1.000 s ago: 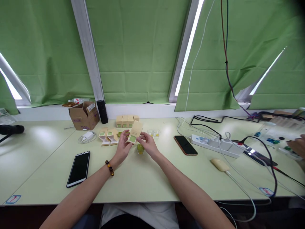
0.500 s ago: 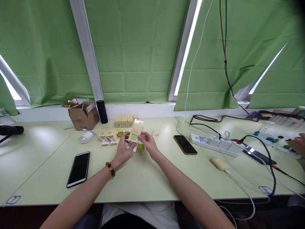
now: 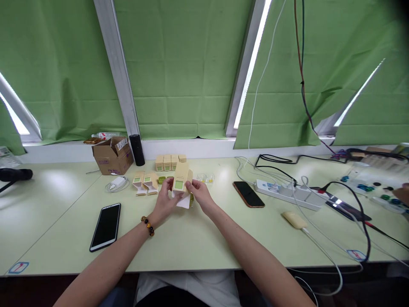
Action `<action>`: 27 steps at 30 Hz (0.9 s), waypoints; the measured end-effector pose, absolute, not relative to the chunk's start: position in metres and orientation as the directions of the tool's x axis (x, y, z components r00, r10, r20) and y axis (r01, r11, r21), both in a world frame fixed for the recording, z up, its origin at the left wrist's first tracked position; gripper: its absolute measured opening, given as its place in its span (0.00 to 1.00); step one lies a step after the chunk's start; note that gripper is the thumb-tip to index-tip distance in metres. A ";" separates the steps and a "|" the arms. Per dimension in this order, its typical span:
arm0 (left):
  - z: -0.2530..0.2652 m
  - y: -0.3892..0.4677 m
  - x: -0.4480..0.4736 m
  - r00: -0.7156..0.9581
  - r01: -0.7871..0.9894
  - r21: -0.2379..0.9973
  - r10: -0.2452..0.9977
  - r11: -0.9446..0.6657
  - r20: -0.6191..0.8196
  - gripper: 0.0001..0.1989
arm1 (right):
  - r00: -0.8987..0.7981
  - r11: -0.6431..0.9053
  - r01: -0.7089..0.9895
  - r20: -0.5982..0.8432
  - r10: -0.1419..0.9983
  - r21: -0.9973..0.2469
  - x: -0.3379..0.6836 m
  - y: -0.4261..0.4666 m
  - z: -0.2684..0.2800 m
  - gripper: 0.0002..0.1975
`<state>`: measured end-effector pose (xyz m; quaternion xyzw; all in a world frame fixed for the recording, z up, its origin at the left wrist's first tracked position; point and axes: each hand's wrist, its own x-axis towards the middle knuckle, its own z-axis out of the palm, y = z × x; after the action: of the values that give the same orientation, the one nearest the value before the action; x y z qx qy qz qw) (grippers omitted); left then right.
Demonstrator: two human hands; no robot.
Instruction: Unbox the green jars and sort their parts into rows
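Observation:
Between my two hands is a small cream carton (image 3: 181, 174) with a green window and a white inner flap hanging toward me. My left hand (image 3: 165, 197) grips its left side, and a beaded bracelet circles that wrist. The fingers of my right hand (image 3: 200, 192) pinch its right edge. A green jar (image 3: 191, 199) is mostly hidden behind the flap. Just left of the carton, two opened cartons (image 3: 144, 183) stand beside a green lid (image 3: 162, 180). Clear plastic pieces (image 3: 206, 178) lie behind my right hand.
Several closed cartons (image 3: 170, 162) line the back. A cardboard box (image 3: 113, 155), black cylinder (image 3: 136, 150) and white charger (image 3: 117, 183) sit left. Phones lie at left (image 3: 105, 227) and right (image 3: 248, 194). A power strip (image 3: 290, 194) with cables and another person's hand (image 3: 403, 195) are at right.
The carton has gone from flat to opened out into a box shape, and its white flap now hangs lower, covering most of the green jar. My hands stay nearly in place.

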<state>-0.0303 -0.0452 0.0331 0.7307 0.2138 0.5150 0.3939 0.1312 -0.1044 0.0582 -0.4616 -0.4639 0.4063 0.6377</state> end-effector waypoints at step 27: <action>0.038 -0.036 -0.041 0.423 -0.090 0.799 0.703 -0.594 0.571 0.18 | 0.264 0.239 -0.185 0.186 0.946 -0.953 0.139 -0.102 0.057 0.30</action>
<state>-0.0411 -0.0360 0.0380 0.7427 0.2066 0.4956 0.4001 0.1392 -0.1024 0.0571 -0.4433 -0.4291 0.4287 0.6600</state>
